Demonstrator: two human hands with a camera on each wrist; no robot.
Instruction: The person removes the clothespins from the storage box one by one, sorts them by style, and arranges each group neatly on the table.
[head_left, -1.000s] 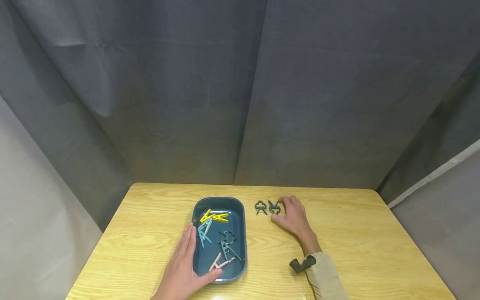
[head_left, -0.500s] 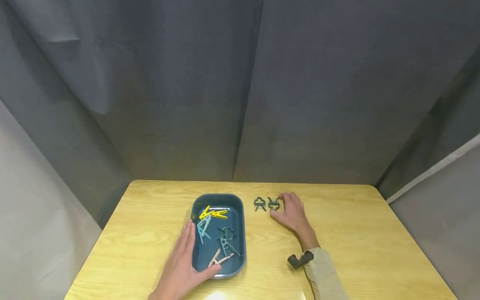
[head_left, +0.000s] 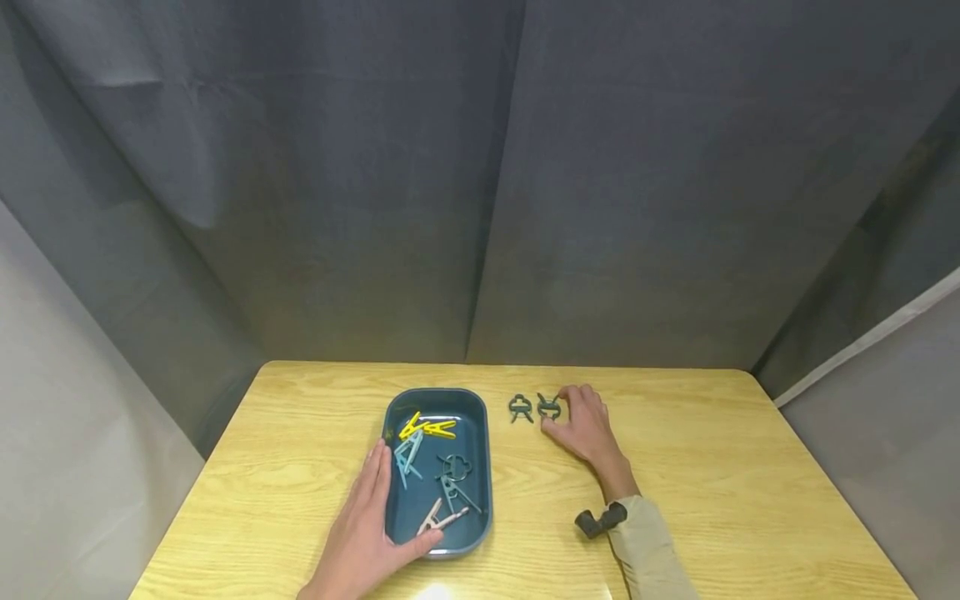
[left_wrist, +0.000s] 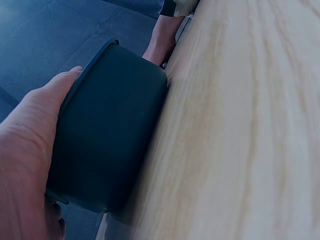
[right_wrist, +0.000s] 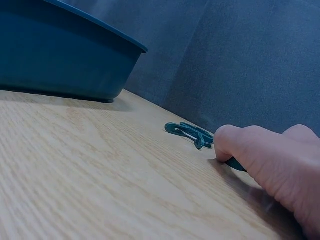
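The right hand (head_left: 585, 429) rests on the wooden table (head_left: 712, 467) at the far side, and its fingertips touch a dark green clip (head_left: 549, 407); it looks like a pinch, but the view is too small to be sure. A second dark green clip (head_left: 521, 407) lies just to the left of it, not touched. The left hand (head_left: 363, 529) lies flat against the near left side of the blue tray (head_left: 480, 433), fingers straight. In the tray are yellow pegs (head_left: 426, 428), light blue pegs (head_left: 408, 457), a dark round clip (head_left: 454, 468) and a pink peg (head_left: 438, 521)
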